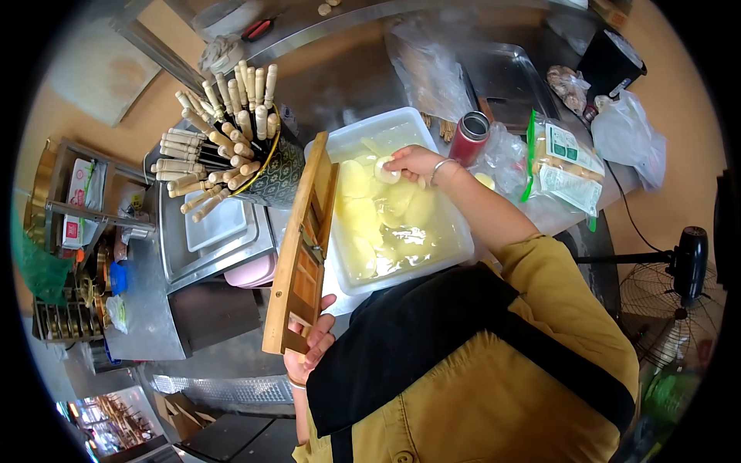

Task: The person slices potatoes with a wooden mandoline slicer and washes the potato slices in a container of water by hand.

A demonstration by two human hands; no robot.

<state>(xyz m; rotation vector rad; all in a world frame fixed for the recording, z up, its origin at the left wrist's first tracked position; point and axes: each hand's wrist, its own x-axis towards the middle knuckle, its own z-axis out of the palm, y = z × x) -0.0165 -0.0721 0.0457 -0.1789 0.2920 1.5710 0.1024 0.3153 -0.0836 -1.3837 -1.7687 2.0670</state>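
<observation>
My left hand (311, 339) is wrapped round the lower end of a wooden mandoline slicer (293, 255). The slicer is tilted, its upper end resting by the left rim of a white plastic tub (466, 245). Inside the tub, many pale yellow potato slices (361, 216) lie in water. Over the tub's far part, my right hand (415, 163) pinches a pale piece of potato (387, 170) between its fingers. Another cut piece of potato (485, 181) sits on the counter right of the tub, near my right forearm.
Left of the slicer stands a patterned bucket (279, 176) full of wooden-handled skewers. A red thermos (470, 139) and a green-edged packet (567, 163) are to the right. Behind are a plastic bag (432, 69) and a metal tray (509, 73). A fan (685, 266) stands far right.
</observation>
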